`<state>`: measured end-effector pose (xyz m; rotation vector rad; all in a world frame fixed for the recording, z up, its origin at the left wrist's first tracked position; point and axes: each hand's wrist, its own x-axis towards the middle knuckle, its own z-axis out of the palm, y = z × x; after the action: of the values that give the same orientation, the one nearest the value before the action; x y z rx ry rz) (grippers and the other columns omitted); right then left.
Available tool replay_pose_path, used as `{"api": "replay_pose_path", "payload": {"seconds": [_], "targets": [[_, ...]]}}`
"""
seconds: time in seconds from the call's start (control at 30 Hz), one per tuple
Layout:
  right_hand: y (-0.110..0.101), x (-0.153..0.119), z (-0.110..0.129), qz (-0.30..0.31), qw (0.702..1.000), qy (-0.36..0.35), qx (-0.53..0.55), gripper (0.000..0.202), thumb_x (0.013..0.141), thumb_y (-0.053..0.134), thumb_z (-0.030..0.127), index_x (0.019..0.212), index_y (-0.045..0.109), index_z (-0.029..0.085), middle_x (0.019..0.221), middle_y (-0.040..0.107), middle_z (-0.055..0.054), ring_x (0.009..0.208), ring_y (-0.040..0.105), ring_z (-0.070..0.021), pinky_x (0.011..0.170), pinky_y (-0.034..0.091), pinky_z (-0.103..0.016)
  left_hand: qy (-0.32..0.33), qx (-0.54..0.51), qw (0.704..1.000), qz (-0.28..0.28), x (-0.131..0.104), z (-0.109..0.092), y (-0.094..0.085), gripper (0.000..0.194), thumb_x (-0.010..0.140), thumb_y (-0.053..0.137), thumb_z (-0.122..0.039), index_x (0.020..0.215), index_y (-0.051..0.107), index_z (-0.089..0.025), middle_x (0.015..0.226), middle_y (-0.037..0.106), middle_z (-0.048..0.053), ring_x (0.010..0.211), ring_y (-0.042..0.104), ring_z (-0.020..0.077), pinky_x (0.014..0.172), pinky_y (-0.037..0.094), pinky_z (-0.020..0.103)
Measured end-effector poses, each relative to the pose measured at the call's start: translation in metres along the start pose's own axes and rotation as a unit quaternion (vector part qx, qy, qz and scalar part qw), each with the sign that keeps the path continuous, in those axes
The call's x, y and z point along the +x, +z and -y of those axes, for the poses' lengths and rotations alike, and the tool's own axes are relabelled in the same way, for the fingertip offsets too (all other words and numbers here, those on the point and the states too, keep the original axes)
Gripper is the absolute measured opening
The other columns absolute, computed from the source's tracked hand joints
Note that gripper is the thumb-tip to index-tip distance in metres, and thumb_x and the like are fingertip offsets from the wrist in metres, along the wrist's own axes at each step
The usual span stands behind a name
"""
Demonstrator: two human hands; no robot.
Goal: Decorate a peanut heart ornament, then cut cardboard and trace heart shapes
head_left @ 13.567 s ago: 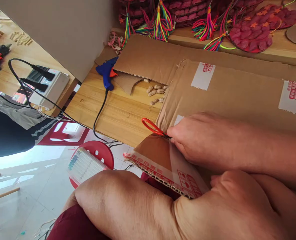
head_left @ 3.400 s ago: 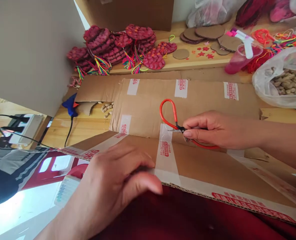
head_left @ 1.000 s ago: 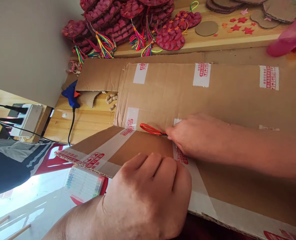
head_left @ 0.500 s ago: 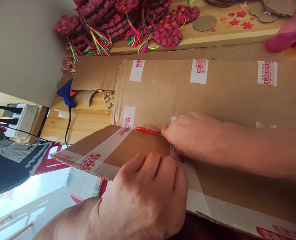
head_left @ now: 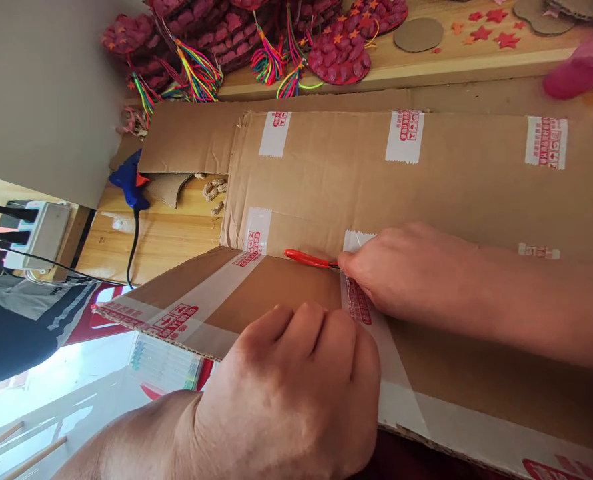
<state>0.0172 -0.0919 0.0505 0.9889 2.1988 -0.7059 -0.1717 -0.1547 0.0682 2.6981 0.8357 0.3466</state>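
Observation:
A large brown cardboard sheet (head_left: 316, 173) with strips of white and red printed tape lies across the work surface. Its near flap (head_left: 286, 287) slopes up from a fold towards me. My left hand (head_left: 301, 387) is closed over the flap's near edge, knuckles up, fingertips hidden. Low over the fold, beside a tape strip, my right hand (head_left: 391, 267) is closed round a slim tool with a red handle (head_left: 309, 258). The handle sticks out to the left of the fingers; the hand hides the rest.
A blue glue gun (head_left: 130, 183), several peanuts (head_left: 216, 189) and a power strip (head_left: 41, 237) are at the left. Red decorations with coloured tassels (head_left: 339, 57), a cardboard disc (head_left: 418, 35) and red stars (head_left: 506, 39) lie along the back. A pen case (head_left: 166, 360) is at lower left.
My right hand and the red-handled tool have moved a little to the right along the fold, showing more of the tape strip. My left hand stays on the flap. The view has shifted slightly.

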Motion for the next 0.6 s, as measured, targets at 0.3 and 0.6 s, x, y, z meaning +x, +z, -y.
{"api": "replay_pose_path", "payload": {"seconds": [0.3, 0.6], "targets": [[0.009, -0.001, -0.009, -0.012, 1.000, 0.004, 0.018, 0.022, 0.083, 0.055, 0.008, 0.075, 0.070, 0.022, 0.065, 0.069, -0.006, 0.054, 0.054, -0.0195, 0.051, 0.022, -0.032, 0.005, 0.012, 1.000, 0.002, 0.001, 0.000, 0.002, 0.023, 0.089, 0.048, -0.009, 0.095, 0.070, -0.012, 0.072, 0.066, 0.004, 0.057, 0.059, 0.0213, 0.042, 0.038, 0.037], [0.009, -0.002, -0.016, -0.016, 0.998, 0.036, 0.045, 0.025, 0.093, 0.049, 0.025, 0.076, 0.068, 0.024, 0.059, 0.063, -0.005, 0.045, 0.036, -0.0160, 0.048, 0.021, -0.031, 0.009, 0.003, 1.000, -0.010, 0.000, 0.002, 0.001, 0.026, 0.087, 0.046, -0.007, 0.091, 0.071, -0.013, 0.076, 0.071, 0.006, 0.062, 0.065, 0.0236, 0.042, 0.038, 0.037]]}}
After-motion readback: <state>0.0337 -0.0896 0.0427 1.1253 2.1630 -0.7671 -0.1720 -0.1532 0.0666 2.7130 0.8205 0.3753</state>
